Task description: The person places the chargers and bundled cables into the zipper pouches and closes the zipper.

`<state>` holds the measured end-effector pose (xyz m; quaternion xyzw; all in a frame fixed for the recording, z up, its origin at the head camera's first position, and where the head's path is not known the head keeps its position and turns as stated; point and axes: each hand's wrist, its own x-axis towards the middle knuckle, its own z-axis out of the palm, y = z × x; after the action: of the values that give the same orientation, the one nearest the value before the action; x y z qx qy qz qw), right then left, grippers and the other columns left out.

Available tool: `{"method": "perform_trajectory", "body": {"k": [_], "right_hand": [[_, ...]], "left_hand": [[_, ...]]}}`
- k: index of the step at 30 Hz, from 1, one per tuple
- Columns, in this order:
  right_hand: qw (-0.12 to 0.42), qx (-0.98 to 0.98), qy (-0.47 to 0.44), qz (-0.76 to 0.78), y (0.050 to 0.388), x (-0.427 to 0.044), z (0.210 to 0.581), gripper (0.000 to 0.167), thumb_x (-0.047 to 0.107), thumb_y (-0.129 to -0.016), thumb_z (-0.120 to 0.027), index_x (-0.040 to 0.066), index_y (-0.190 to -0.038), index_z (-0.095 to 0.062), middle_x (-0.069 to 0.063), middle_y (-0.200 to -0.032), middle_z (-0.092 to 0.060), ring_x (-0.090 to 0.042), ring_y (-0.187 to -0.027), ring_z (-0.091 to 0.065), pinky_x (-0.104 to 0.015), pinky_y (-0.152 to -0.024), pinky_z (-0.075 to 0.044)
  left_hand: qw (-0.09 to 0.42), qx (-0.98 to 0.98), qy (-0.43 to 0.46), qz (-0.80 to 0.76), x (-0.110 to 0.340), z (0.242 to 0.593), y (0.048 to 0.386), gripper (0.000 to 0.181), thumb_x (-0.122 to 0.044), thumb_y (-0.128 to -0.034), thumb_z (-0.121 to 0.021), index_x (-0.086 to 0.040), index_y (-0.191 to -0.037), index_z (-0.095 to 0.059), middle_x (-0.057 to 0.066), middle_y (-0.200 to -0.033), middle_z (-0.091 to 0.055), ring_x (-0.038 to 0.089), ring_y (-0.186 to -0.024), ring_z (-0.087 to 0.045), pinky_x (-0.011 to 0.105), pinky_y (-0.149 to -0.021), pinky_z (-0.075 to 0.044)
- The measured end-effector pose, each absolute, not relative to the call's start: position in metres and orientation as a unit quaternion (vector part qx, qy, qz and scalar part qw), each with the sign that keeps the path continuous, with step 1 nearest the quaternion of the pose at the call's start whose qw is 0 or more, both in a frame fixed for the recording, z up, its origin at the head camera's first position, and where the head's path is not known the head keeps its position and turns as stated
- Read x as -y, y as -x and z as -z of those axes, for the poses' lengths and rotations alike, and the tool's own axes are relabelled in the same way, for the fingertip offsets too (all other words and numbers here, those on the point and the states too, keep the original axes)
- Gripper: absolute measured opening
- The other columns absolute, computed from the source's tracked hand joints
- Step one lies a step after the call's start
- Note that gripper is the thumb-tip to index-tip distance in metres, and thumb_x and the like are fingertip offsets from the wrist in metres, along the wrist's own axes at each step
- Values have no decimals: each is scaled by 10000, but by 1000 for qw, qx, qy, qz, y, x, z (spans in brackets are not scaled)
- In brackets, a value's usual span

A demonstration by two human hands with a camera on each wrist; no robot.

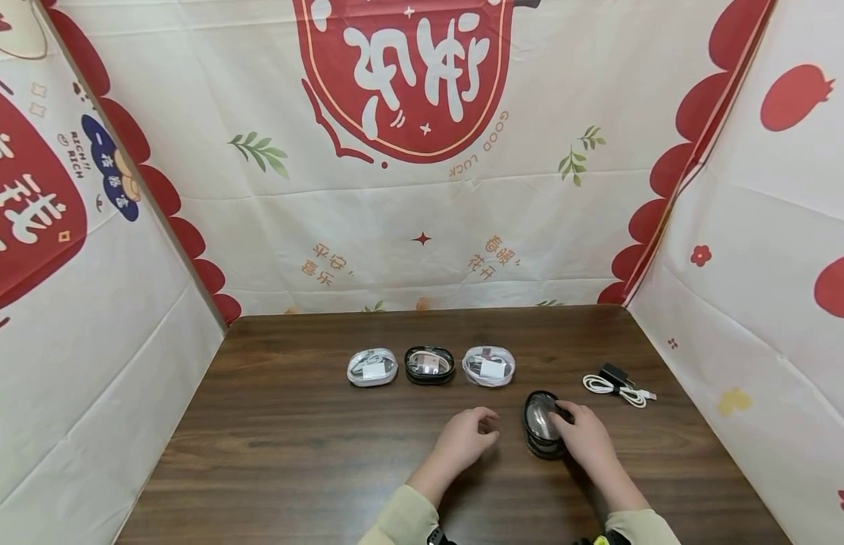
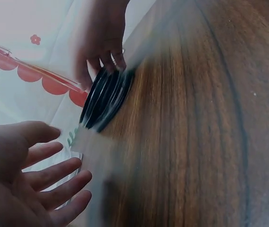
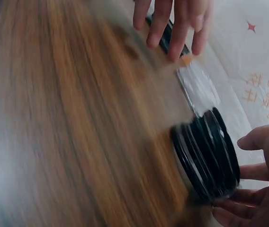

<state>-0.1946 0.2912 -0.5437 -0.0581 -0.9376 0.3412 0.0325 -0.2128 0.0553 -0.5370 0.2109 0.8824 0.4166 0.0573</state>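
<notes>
My right hand (image 1: 587, 437) holds a black oval cable pack (image 1: 540, 418) by its right side, with the thumb over its clear top face. The pack looks slightly tilted in the head view, and its layered black edge shows in the right wrist view. To the left, apart from the pack, my left hand (image 1: 465, 437) hovers with fingers loosely bent and nothing in them. In the left wrist view the left hand's fingers (image 2: 61, 182) are spread, and the black pack (image 2: 107, 99) is beyond them under the right hand.
Behind the hands, a white cable pack (image 1: 372, 367), a black one (image 1: 429, 365) and another white one (image 1: 488, 366) lie in a row. At the right lie a bundled white cable (image 1: 602, 384) and a black charger plug (image 1: 614, 372). Printed cloth encloses the wooden table (image 1: 278, 454).
</notes>
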Motion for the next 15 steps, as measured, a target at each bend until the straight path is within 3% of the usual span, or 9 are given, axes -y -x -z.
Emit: {"method": "perform_trajectory", "body": {"k": [7, 15], "right_hand": [[32, 923, 59, -379, 192, -266, 543, 366, 192, -958, -573, -73, -1206, -618, -271, -1194, -617, -451, -1169, -523, -554, -972, -390], [12, 923, 58, -381, 188, -247, 538, 324, 207, -960, -575, -38, -1153, -664, -207, -1127, -662, -402, -1115, -571, -539, -925, -425]], "left_hand": [[39, -886, -223, -405, -54, 541, 209, 413, -153, -754, -821, -81, -1134, -674, 56, -1030, -662, 138, -834, -625, 223, -737, -478], [-4, -903, -198, -380, -54, 546, 206, 540, -218, -699, -884, -110, -1183, -671, 24, -1165, -590, 188, -1073, -576, 312, -920, -466]]}}
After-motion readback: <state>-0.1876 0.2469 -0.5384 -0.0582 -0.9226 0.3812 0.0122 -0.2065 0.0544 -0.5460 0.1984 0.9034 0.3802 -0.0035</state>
